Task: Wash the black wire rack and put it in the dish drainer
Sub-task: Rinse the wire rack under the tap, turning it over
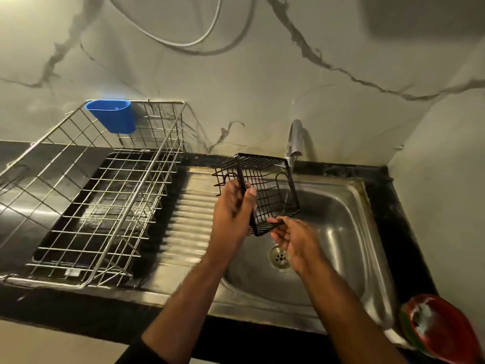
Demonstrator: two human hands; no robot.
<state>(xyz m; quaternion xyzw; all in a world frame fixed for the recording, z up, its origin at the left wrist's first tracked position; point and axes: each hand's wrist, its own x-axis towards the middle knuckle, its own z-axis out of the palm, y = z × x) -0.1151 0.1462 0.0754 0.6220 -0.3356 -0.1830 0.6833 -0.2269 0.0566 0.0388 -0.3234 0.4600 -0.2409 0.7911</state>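
Note:
The black wire rack (265, 187) is held tilted over the steel sink (338, 219), right under the tap (294, 143), from which a thin stream of water runs. My left hand (232, 211) grips the rack's left edge. My right hand (291, 240) pinches its lower front corner with the fingertips. To the left stands the dish drainer (86, 195), a metal wire basket over a black tray, with nothing in it.
A blue plastic cup (112, 115) hangs on the drainer's back rim. The ribbed steel draining board (183, 219) lies between drainer and sink. A red bowl with white suds (441, 327) sits at the counter's right front corner. The marble wall rises close behind.

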